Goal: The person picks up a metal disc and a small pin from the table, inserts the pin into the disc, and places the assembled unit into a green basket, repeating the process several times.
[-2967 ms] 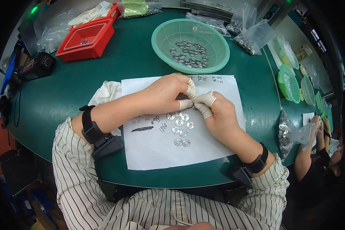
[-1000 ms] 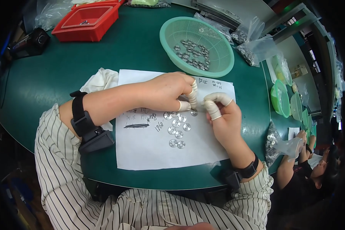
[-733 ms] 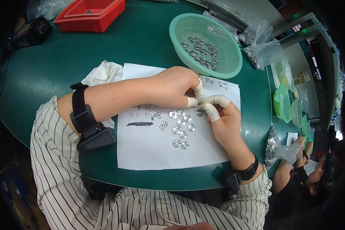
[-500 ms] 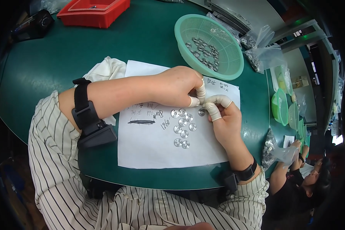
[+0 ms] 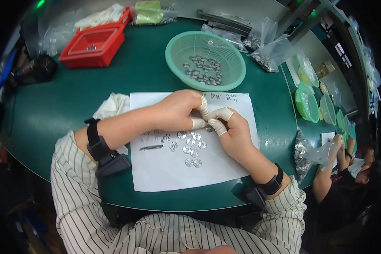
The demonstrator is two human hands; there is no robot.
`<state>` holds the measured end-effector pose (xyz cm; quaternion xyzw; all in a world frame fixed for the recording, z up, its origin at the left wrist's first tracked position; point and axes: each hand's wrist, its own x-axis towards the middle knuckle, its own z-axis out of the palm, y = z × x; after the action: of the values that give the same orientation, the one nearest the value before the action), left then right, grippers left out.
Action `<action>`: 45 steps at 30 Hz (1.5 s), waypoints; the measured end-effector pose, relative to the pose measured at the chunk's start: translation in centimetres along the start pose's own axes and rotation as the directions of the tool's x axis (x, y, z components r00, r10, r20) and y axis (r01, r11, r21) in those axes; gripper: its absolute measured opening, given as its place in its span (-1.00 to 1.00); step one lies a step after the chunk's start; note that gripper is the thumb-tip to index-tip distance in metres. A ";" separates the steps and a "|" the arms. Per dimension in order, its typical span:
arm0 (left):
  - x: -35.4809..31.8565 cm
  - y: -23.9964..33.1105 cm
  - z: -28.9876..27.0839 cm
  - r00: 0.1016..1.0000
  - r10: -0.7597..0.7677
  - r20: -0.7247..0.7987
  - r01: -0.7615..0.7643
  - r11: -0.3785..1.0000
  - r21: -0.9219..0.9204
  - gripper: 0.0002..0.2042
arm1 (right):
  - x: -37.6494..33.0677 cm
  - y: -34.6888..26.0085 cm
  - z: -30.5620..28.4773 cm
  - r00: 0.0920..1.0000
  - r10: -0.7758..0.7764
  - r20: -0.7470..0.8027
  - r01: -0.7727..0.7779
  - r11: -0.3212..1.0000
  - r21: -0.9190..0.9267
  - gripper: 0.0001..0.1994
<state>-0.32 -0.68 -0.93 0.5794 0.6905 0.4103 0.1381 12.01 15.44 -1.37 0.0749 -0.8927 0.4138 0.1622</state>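
Observation:
My left hand [image 5: 180, 111] and my right hand [image 5: 236, 134] meet fingertip to fingertip over the upper middle of a white sheet of paper [image 5: 165, 175]. White finger cots cover the thumbs and index fingers. Both hands are closed in a pinch, and what lies between the fingertips is hidden. Just below the right fingertips, part of a small silver metal disc [image 5: 209, 129] peeks out; I cannot tell whether it is held or lies on the paper. Several similar round discs with a centre hole [image 5: 187, 149] lie loosely grouped on the sheet, below the left thumb.
A light green mesh basket [image 5: 173, 63] holding many metal discs stands beyond the paper. Red trays [image 5: 70, 59] sit far left. A white cloth [image 5: 114, 106] lies by my left forearm. Bags of metal parts [image 5: 302, 154] and green baskets [image 5: 305, 103] are on the right, near another person [image 5: 340, 194].
The view has tilted, showing more of the table's far side. My hands stay pinched together above the paper, and the disc under my right fingertips is more covered.

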 end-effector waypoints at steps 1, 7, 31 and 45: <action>0.1 -0.2 0.0 1.000 0.017 0.012 -0.018 1.000 0.015 -0.85 | 0.0 0.1 -0.1 0.999 -0.009 -0.038 0.009 1.000 0.014 -0.95; 0.2 1.1 0.5 0.998 0.059 0.028 -0.062 0.992 0.107 -0.82 | 0.2 1.0 -0.4 0.925 0.362 -0.112 -0.286 0.862 0.419 -0.91; 0.1 2.7 0.1 0.987 0.038 0.154 -0.045 0.998 0.044 -0.84 | 0.4 -0.4 -1.1 0.895 0.443 0.041 -0.403 0.768 0.498 -0.88; -0.4 1.2 -0.3 0.978 -0.199 0.058 0.202 0.979 -0.042 -0.84 | -0.3 -0.1 -0.5 0.940 0.338 0.052 -0.338 0.893 0.297 -0.91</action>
<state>0.42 -1.16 0.07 0.5141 0.7317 0.3950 0.2107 12.41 15.76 -1.16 -0.0576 -0.8183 0.5669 0.0751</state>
